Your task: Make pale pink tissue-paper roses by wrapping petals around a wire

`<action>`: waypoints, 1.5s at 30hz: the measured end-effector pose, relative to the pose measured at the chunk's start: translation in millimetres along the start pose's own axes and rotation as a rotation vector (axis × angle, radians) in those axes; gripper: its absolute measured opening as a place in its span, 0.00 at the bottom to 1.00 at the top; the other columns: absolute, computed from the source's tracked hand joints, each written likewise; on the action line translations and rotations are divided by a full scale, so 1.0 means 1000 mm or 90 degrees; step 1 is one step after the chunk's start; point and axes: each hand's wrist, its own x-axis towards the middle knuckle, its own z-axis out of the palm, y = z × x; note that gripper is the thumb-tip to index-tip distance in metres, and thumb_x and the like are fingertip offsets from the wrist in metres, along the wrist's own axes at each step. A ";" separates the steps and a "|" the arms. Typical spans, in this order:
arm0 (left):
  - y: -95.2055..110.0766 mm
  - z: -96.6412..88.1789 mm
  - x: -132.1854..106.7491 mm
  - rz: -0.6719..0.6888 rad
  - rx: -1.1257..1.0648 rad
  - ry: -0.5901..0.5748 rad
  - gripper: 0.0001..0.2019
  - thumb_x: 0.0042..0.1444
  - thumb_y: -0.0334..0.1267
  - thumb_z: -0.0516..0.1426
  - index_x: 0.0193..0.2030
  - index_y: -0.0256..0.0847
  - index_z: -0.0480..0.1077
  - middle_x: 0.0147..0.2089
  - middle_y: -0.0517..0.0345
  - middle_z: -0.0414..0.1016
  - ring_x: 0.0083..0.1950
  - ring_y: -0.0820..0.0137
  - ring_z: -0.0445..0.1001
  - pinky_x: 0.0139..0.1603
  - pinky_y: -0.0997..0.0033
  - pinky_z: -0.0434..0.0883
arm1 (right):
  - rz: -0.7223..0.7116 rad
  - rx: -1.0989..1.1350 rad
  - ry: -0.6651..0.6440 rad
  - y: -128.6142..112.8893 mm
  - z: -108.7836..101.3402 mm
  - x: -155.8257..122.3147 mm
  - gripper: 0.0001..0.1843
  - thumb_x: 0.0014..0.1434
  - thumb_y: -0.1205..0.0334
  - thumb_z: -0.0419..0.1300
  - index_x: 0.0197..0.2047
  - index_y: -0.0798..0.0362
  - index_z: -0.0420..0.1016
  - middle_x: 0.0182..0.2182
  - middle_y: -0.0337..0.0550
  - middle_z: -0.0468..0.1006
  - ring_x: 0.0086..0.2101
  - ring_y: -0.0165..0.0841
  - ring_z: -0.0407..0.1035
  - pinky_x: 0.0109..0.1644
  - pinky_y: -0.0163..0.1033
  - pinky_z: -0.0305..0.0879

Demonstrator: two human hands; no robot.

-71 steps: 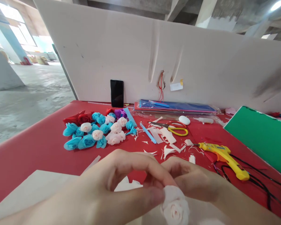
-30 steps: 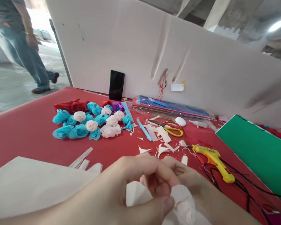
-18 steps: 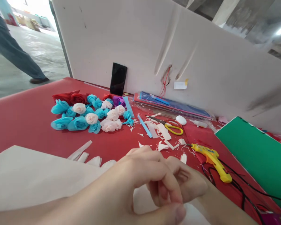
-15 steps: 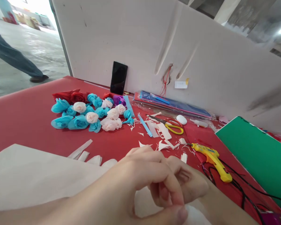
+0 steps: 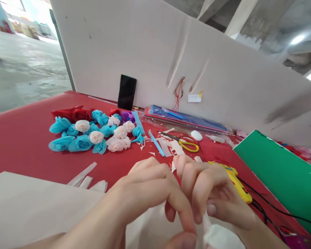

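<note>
Both my hands meet low in the middle of the view over a red table (image 5: 20,138). My left hand (image 5: 150,193) is curled, its thumb and forefinger pinched against a pale pink paper flower (image 5: 217,237) at the bottom edge. My right hand (image 5: 212,190) is closed around the top of the same flower, fingers bent down over it. Most of the flower is hidden by my fingers. A large sheet of pale paper (image 5: 28,207) lies under my left forearm.
A pile of blue, pink, red and purple paper flowers (image 5: 93,133) lies at the left. Yellow-handled scissors (image 5: 185,143), a yellow glue gun (image 5: 237,185) with black cables, paper scraps, a green sheet (image 5: 282,173), a black phone (image 5: 126,91) against the white board.
My right hand has risen and now closes over the flower from above. The camera has shifted a little. The person walking past at the far left has left the view.
</note>
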 end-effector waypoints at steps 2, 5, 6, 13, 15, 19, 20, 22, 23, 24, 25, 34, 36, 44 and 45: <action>-0.003 -0.003 0.002 0.033 0.015 -0.020 0.09 0.59 0.45 0.56 0.33 0.47 0.75 0.28 0.62 0.67 0.29 0.69 0.67 0.46 0.67 0.69 | -0.020 -0.026 0.004 -0.002 -0.001 0.000 0.11 0.61 0.59 0.61 0.28 0.52 0.78 0.25 0.36 0.72 0.28 0.29 0.64 0.41 0.37 0.58; -0.006 -0.006 0.004 0.070 0.007 -0.042 0.08 0.58 0.43 0.57 0.34 0.49 0.78 0.27 0.63 0.65 0.28 0.72 0.66 0.42 0.73 0.70 | -0.030 -0.042 -0.004 -0.004 -0.001 0.001 0.12 0.62 0.59 0.61 0.28 0.53 0.78 0.25 0.36 0.72 0.29 0.28 0.64 0.42 0.37 0.58; -0.007 -0.007 0.005 0.079 -0.002 -0.048 0.08 0.58 0.43 0.57 0.34 0.50 0.79 0.26 0.63 0.64 0.28 0.72 0.66 0.41 0.75 0.70 | -0.032 -0.041 -0.006 -0.003 0.000 0.002 0.12 0.62 0.59 0.61 0.27 0.53 0.77 0.25 0.36 0.71 0.29 0.28 0.63 0.43 0.38 0.57; -0.005 -0.008 0.005 0.041 -0.032 -0.061 0.07 0.57 0.45 0.59 0.35 0.52 0.80 0.27 0.62 0.62 0.29 0.70 0.64 0.43 0.75 0.69 | -0.023 -0.027 -0.005 0.001 0.001 0.002 0.12 0.61 0.61 0.61 0.27 0.54 0.77 0.26 0.38 0.72 0.31 0.29 0.63 0.42 0.38 0.58; -0.001 -0.008 0.005 0.027 -0.038 -0.064 0.07 0.57 0.44 0.59 0.36 0.51 0.79 0.28 0.62 0.65 0.30 0.70 0.65 0.44 0.74 0.68 | -0.025 -0.029 -0.016 0.002 0.000 0.002 0.11 0.61 0.60 0.62 0.28 0.54 0.77 0.26 0.38 0.72 0.31 0.29 0.63 0.43 0.37 0.58; 0.005 -0.007 0.006 0.026 -0.027 -0.072 0.09 0.57 0.46 0.58 0.36 0.48 0.79 0.30 0.60 0.69 0.36 0.66 0.68 0.47 0.73 0.68 | -0.028 -0.036 -0.020 0.004 0.000 0.003 0.11 0.61 0.60 0.61 0.28 0.54 0.77 0.26 0.38 0.73 0.32 0.30 0.65 0.43 0.38 0.58; 0.006 -0.007 0.005 0.028 -0.022 -0.071 0.10 0.59 0.45 0.57 0.36 0.48 0.79 0.30 0.60 0.69 0.38 0.67 0.69 0.48 0.74 0.69 | -0.035 -0.036 -0.016 0.005 0.000 0.003 0.11 0.61 0.61 0.62 0.28 0.54 0.77 0.26 0.38 0.74 0.32 0.30 0.65 0.43 0.38 0.59; 0.006 -0.007 0.005 0.026 -0.008 -0.067 0.13 0.63 0.42 0.52 0.36 0.47 0.78 0.31 0.61 0.69 0.39 0.69 0.69 0.47 0.75 0.69 | -0.050 -0.033 -0.013 0.007 0.001 0.003 0.11 0.61 0.61 0.62 0.28 0.55 0.76 0.25 0.38 0.73 0.32 0.29 0.66 0.42 0.37 0.59; 0.006 -0.007 0.004 0.024 -0.001 -0.070 0.14 0.63 0.41 0.50 0.36 0.47 0.78 0.31 0.61 0.69 0.38 0.70 0.69 0.45 0.76 0.69 | -0.053 -0.031 -0.013 0.007 0.001 0.004 0.11 0.60 0.62 0.62 0.27 0.56 0.76 0.25 0.39 0.73 0.32 0.29 0.66 0.41 0.37 0.59; 0.005 -0.007 0.004 0.022 0.007 -0.077 0.14 0.63 0.40 0.50 0.36 0.47 0.78 0.32 0.62 0.69 0.36 0.70 0.69 0.42 0.77 0.70 | -0.054 -0.030 -0.016 0.007 0.001 0.004 0.11 0.60 0.63 0.62 0.27 0.56 0.75 0.25 0.39 0.73 0.32 0.29 0.66 0.41 0.37 0.60; 0.004 -0.008 0.004 0.021 0.015 -0.087 0.12 0.62 0.40 0.51 0.37 0.47 0.77 0.32 0.62 0.69 0.35 0.71 0.68 0.39 0.77 0.70 | -0.053 -0.032 -0.020 0.007 0.001 0.004 0.11 0.60 0.63 0.62 0.27 0.56 0.75 0.25 0.39 0.73 0.32 0.29 0.66 0.41 0.36 0.60; 0.003 -0.011 0.005 0.077 0.165 -0.042 0.09 0.56 0.38 0.54 0.32 0.49 0.77 0.27 0.65 0.67 0.31 0.72 0.69 0.38 0.77 0.71 | -0.069 -0.095 -0.035 0.003 -0.002 0.004 0.12 0.62 0.63 0.60 0.28 0.57 0.75 0.26 0.41 0.75 0.31 0.28 0.67 0.43 0.38 0.61; 0.003 -0.011 0.005 0.089 0.211 -0.034 0.08 0.55 0.38 0.55 0.32 0.49 0.77 0.26 0.65 0.67 0.31 0.71 0.69 0.33 0.79 0.69 | -0.067 -0.118 -0.039 0.001 -0.003 0.004 0.12 0.62 0.63 0.60 0.28 0.58 0.75 0.26 0.41 0.75 0.31 0.29 0.66 0.42 0.38 0.61; -0.005 -0.006 0.004 0.137 0.245 -0.045 0.13 0.59 0.42 0.53 0.31 0.49 0.78 0.23 0.67 0.67 0.28 0.74 0.67 0.25 0.82 0.63 | -0.059 -0.175 -0.059 -0.003 -0.004 0.003 0.14 0.63 0.61 0.59 0.28 0.58 0.75 0.26 0.41 0.74 0.31 0.28 0.66 0.42 0.39 0.60; -0.004 -0.007 0.004 0.129 0.232 -0.047 0.12 0.59 0.41 0.53 0.31 0.49 0.77 0.23 0.67 0.68 0.28 0.73 0.67 0.25 0.81 0.64 | -0.057 -0.169 -0.057 -0.003 -0.004 0.004 0.14 0.63 0.61 0.59 0.28 0.59 0.76 0.26 0.41 0.74 0.32 0.28 0.66 0.42 0.38 0.60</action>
